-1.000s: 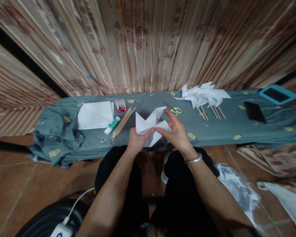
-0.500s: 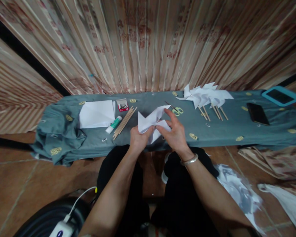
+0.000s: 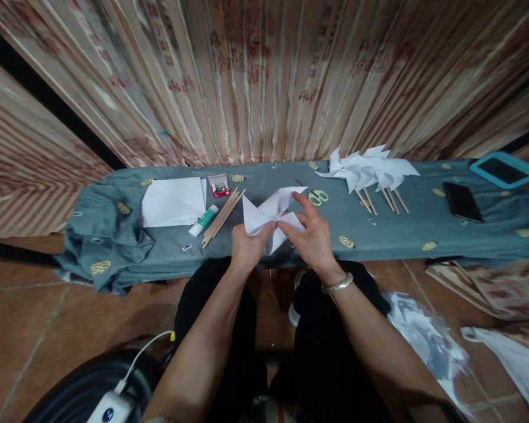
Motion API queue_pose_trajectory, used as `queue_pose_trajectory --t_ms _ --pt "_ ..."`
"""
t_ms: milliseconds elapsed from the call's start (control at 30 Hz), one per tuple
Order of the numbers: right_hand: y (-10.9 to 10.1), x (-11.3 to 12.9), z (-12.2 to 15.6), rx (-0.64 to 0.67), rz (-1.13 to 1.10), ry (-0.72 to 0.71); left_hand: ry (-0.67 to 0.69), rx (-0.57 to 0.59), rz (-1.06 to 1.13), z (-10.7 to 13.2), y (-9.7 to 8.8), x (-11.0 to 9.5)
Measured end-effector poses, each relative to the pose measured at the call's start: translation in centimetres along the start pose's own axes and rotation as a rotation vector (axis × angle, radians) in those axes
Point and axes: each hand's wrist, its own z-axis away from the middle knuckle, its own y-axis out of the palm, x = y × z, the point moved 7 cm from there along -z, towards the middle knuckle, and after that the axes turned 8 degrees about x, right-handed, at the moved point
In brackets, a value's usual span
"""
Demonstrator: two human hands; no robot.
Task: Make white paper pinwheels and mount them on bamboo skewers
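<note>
Both hands hold a white paper pinwheel (image 3: 275, 202) above the near edge of the cloth-covered bench. My left hand (image 3: 248, 244) is closed on its lower left side, thumb pressed near the centre. On the right, my right hand (image 3: 312, 235) grips it with the thumb near the centre and a finger against the upper right blade. The fingers under the paper are hidden. Just beyond my right hand lie scissors (image 3: 318, 197) with pale yellow-green handles. Wooden sticks (image 3: 223, 218) and a glue stick (image 3: 204, 221) lie left of the pinwheel.
A stack of white paper (image 3: 174, 201) and a small red box (image 3: 219, 185) of metal pieces sit at left. Finished-looking pinwheels on sticks (image 3: 374, 170), a black phone (image 3: 462, 202) and a blue-framed device (image 3: 505, 170) lie at right. A clear bag of paper scraps (image 3: 425, 338) is on the floor.
The left blade of the pinwheel has tilted slightly outward to the left and up. Both hands keep nearly the same hold on it.
</note>
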Motion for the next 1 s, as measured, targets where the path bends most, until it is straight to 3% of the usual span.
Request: queue_pose_trajectory --t_ms 567,833,1000 --pt "0.9 -2.2 -0.8 0.076 -0.386 0.114 0.043 -0.002 0.088 0.0 0.0 0.2" --pt "0.8 -2.5 -0.8 0.061 -0.385 0.099 0.102 -0.001 -0.053 -0.1 -0.3 0.0" --pt "0.9 -2.4 -0.9 0.077 -0.400 0.070 0.065 -0.010 -0.054 0.1 -0.4 0.0"
